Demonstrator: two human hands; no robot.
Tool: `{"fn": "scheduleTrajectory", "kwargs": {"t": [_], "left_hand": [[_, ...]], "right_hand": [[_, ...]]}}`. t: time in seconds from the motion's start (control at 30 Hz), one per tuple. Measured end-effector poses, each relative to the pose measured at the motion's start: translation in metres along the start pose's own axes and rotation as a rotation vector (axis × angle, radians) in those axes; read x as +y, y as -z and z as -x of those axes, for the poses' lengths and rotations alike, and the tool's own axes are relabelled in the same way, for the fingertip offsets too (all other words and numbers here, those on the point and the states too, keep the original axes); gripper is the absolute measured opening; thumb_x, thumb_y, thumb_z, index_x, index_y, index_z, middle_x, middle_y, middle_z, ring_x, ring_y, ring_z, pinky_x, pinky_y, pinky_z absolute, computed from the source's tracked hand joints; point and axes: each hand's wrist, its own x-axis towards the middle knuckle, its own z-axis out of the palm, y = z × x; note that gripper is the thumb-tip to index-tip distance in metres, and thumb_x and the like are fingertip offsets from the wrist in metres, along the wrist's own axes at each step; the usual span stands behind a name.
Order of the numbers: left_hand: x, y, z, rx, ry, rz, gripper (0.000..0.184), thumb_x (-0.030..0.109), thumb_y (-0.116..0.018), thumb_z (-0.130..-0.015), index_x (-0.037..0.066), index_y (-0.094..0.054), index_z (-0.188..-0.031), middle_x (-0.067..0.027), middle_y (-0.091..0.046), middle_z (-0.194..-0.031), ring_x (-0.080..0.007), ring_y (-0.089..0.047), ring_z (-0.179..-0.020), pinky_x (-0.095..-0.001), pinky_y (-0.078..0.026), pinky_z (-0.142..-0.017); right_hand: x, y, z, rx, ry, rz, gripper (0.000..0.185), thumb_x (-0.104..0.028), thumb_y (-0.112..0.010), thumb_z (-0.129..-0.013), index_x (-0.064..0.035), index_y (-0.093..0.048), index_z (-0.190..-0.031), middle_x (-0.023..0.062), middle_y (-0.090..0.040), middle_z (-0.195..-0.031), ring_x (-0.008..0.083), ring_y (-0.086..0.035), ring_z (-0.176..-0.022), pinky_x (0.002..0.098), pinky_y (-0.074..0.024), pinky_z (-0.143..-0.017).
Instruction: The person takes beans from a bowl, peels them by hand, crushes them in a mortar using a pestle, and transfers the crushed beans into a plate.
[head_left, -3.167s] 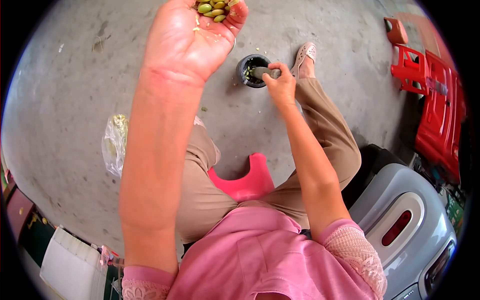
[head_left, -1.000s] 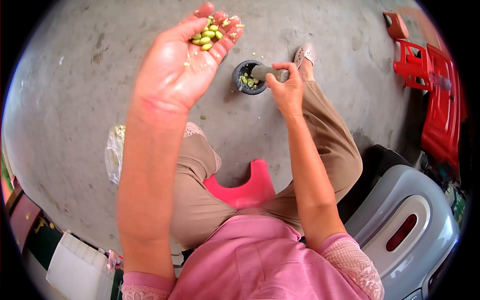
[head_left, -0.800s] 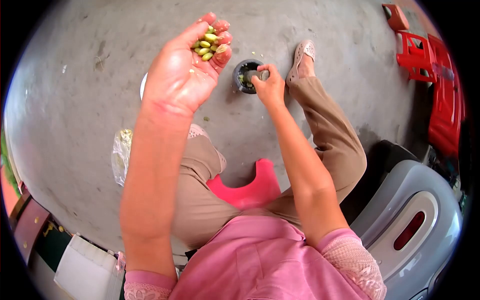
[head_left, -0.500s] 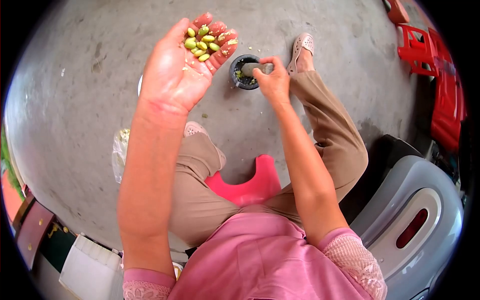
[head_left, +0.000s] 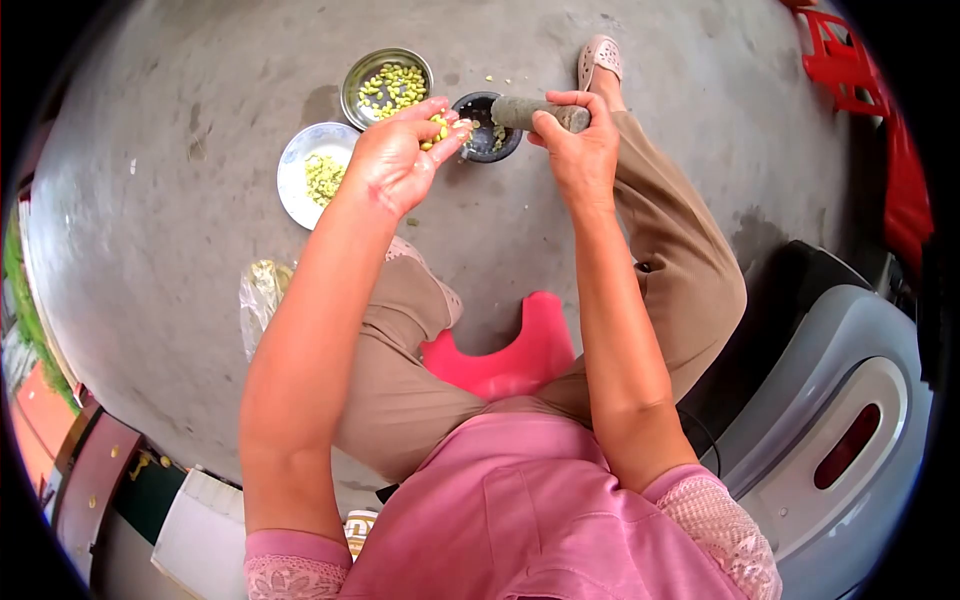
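My left hand (head_left: 392, 158) is palm up and tilted to the right, with green beans (head_left: 438, 130) lying in its half-curled fingers. Those fingertips reach the left side of a dark mortar (head_left: 490, 156) on the floor. Some crushed green bits show inside the mortar. My right hand (head_left: 582, 150) grips a grey stone pestle (head_left: 540, 112), which lies nearly level over the mortar's right rim. Beyond my left hand is a metal bowl (head_left: 350, 86) of green beans (head_left: 393, 88). A white plate (head_left: 290, 188) beside it holds pale, crushed beans (head_left: 323, 178).
A clear plastic bag (head_left: 262, 300) lies left of my legs. Between my thighs is a pink stool (head_left: 510, 365). Red plastic stools (head_left: 845, 70) stand at far right, above a large grey plastic object (head_left: 790, 400). A few crumbs dot the floor past the mortar.
My left hand has turned and moved down to the mortar with the beans. My right hand has lifted the pestle and swung it rightward. The metal bowl and plate have come into view.
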Motion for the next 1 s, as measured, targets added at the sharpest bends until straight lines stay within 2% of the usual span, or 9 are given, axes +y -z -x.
{"fn": "scheduleTrajectory", "kwargs": {"t": [0.17,0.37,0.8,1.0], "left_hand": [[-0.016,0.011,-0.025,0.103,0.094,-0.102,0.038,-0.011,-0.033,-0.081,-0.012,-0.032,-0.119,-0.0197,-0.041,-0.108,-0.0295,-0.046,-0.1,-0.0393,-0.041,-0.095],[-0.017,0.009,-0.032,0.174,0.094,-0.152,0.036,-0.008,-0.034,-0.083,-0.012,-0.033,-0.119,-0.0199,-0.036,-0.112,-0.0286,-0.043,-0.103,-0.0403,-0.041,-0.094],[-0.019,0.012,-0.038,0.14,0.095,-0.154,0.035,-0.009,-0.034,-0.082,-0.013,-0.034,-0.117,-0.0191,-0.038,-0.109,-0.0263,-0.045,-0.098,-0.0406,-0.041,-0.093],[-0.003,0.003,-0.03,0.127,0.034,-0.018,0.034,-0.008,-0.034,-0.083,-0.013,-0.034,-0.117,-0.0218,-0.04,-0.114,-0.0299,-0.044,-0.106,-0.0368,-0.039,-0.096]], "right_hand": [[0.001,0.005,-0.001,0.026,0.027,0.004,0.023,-0.011,-0.064,-0.064,-0.0068,-0.055,-0.084,-0.0011,-0.051,-0.062,0.0072,-0.046,-0.055,0.0227,-0.0408,-0.051],[0.005,0.008,-0.001,0.027,-0.052,-0.003,0.024,-0.012,-0.064,-0.063,-0.0069,-0.055,-0.084,-0.0006,-0.051,-0.062,0.0076,-0.046,-0.055,0.0233,-0.0415,-0.052],[0.004,0.005,-0.001,0.018,-0.014,-0.005,0.024,-0.012,-0.064,-0.063,-0.0072,-0.055,-0.084,0.0001,-0.052,-0.062,0.0083,-0.046,-0.055,0.0242,-0.0419,-0.052],[-0.005,0.006,0.003,0.007,0.053,0.081,0.023,-0.012,-0.064,-0.063,-0.0074,-0.055,-0.084,0.0003,-0.051,-0.06,0.0082,-0.046,-0.054,0.0245,-0.0417,-0.051]]}}
